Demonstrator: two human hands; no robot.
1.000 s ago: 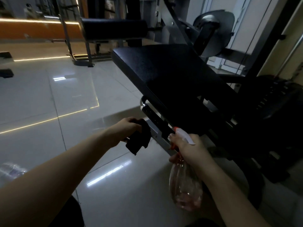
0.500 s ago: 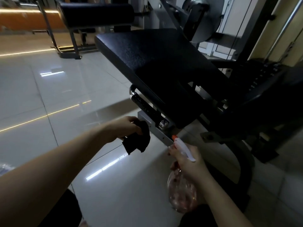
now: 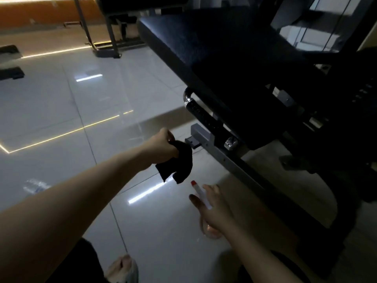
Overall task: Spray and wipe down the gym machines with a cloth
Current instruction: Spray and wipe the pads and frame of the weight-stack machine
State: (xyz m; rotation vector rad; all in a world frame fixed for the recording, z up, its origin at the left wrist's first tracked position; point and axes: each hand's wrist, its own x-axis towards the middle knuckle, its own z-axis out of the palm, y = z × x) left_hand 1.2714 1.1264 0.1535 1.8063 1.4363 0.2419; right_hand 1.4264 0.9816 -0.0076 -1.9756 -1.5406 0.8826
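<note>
A black cloth is pinched in the left grip, with the fingers curled over its upper edge and the rest hanging bunched below the knuckles; the cloth is held low, just beside the near end of the grey frame rail of the gym machine; whether cloth and rail touch cannot be told.

A spray bottle is held in the right grip, which is closed round its neck; the exact lie of the fingers is lost to blur; the red nozzle tip is pointed up and away towards the cloth, and the clear, pink-tinted body is seen hanging beneath the palm; bottle and cloth are near each other but apart.

Above both, the machine's black pad is seen slanting across the upper right; under its edge a chrome-ended bar juts out, and a chrome knob is fixed on the rail.

Ceiling lights are mirrored in the glossy tiled floor; another machine's frame is set further back before an orange wall; a bare foot is visible at the bottom edge.
</note>
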